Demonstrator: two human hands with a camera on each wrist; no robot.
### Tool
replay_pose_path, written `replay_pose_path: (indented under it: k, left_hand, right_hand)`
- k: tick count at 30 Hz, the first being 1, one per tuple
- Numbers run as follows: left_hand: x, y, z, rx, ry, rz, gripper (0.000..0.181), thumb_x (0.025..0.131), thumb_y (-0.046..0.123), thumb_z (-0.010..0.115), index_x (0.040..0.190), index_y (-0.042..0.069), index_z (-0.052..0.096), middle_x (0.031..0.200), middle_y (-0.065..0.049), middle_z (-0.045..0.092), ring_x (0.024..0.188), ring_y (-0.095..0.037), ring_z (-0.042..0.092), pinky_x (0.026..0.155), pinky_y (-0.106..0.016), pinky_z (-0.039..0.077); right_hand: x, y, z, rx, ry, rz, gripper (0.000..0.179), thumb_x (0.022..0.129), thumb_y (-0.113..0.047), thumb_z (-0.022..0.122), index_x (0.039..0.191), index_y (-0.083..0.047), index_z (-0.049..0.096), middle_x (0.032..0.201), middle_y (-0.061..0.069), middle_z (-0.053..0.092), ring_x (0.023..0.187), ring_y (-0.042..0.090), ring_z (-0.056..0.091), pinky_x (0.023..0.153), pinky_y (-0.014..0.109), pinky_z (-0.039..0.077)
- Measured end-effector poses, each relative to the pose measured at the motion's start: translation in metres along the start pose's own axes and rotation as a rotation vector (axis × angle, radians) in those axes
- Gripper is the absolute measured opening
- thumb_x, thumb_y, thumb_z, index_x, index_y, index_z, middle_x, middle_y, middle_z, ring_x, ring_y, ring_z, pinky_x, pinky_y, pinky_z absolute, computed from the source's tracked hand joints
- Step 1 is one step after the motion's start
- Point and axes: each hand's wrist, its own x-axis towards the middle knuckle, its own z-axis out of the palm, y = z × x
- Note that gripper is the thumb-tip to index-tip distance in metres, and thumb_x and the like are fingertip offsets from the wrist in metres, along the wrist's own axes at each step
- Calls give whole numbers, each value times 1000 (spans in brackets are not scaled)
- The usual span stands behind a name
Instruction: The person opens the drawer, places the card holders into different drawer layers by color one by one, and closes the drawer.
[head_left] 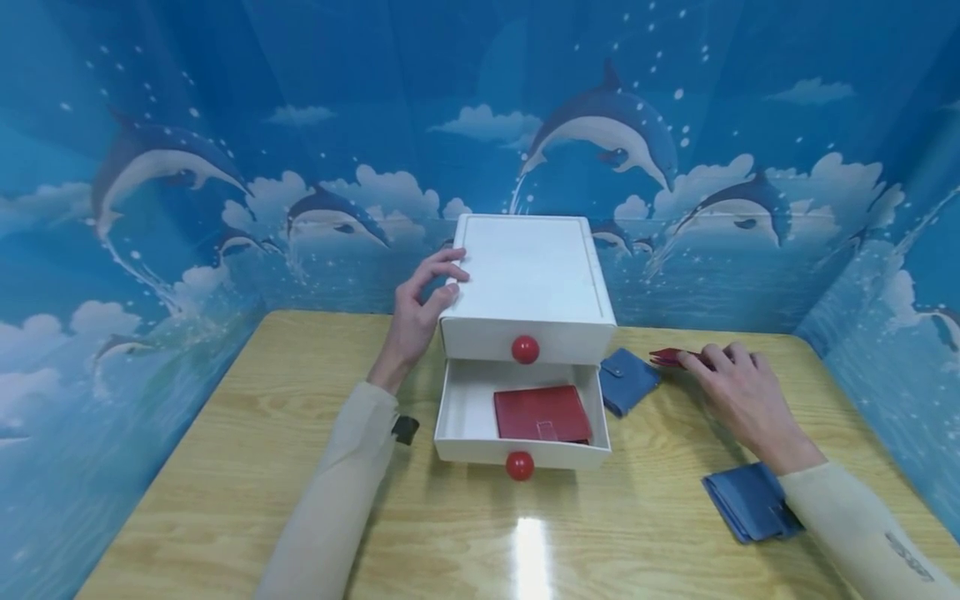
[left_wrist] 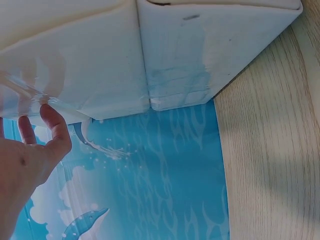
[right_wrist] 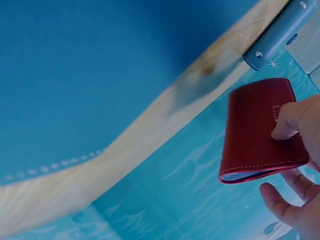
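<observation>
A white two-drawer box with red knobs stands near the back of the table. Its lower drawer is pulled out, and a red wallet lies in it. My left hand rests its fingertips on the left edge of the box's top; the left wrist view shows the thumb at the side wall. Right of the box, my right hand pinches a second red wallet between thumb and fingers, held above the table. One blue wallet lies beside the drawer, at its right.
Another blue wallet lies at the right, partly under the right forearm. A small black object shows by the left sleeve. A blue dolphin-print backdrop stands around the back and sides of the wooden table.
</observation>
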Motion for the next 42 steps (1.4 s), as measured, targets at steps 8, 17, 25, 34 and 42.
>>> replay_pose_path:
  k: [8, 17, 25, 34, 42]
  left_hand:
    - [1, 0, 1, 9, -2, -2, 27, 99, 23, 53, 113, 6, 69, 150, -1, 57, 152, -17, 36, 127, -52, 23]
    - [2, -1, 0, -11, 7, 13, 27, 99, 20, 53, 112, 2, 68, 149, -5, 57, 151, -15, 38, 127, -49, 22]
    - [0, -2, 0, 0, 13, -4, 27, 99, 20, 53, 112, 2, 68, 149, -6, 57, 153, -31, 34, 127, -55, 21]
    - [0, -1, 2, -11, 0, 13, 27, 99, 20, 53, 113, 1, 67, 150, -7, 56, 154, -34, 32, 126, -58, 20]
    - [0, -1, 1, -21, 1, 22, 27, 99, 20, 53, 113, 2, 68, 150, -7, 56, 153, -35, 33, 127, -56, 21]
  right_hand:
    - [-1, -4, -5, 16, 10, -10, 62, 64, -2, 90, 118, -9, 61, 100, 24, 60, 83, 43, 55, 59, 57, 52]
    - [0, -11, -10, 49, 61, -18, 36, 86, -9, 77, 119, -9, 64, 99, 23, 61, 83, 43, 57, 58, 56, 52]
    - [1, -21, -17, 121, 122, -1, 52, 69, -3, 83, 119, -8, 67, 97, 21, 63, 82, 40, 56, 60, 53, 51]
    - [-1, -29, -25, 157, 256, -40, 59, 109, -40, 24, 113, -5, 71, 92, 21, 64, 77, 40, 56, 58, 53, 49]
    - [-1, -39, -33, 173, 329, -28, 51, 109, -36, 33, 110, -5, 73, 91, 21, 65, 75, 40, 56, 62, 53, 50]
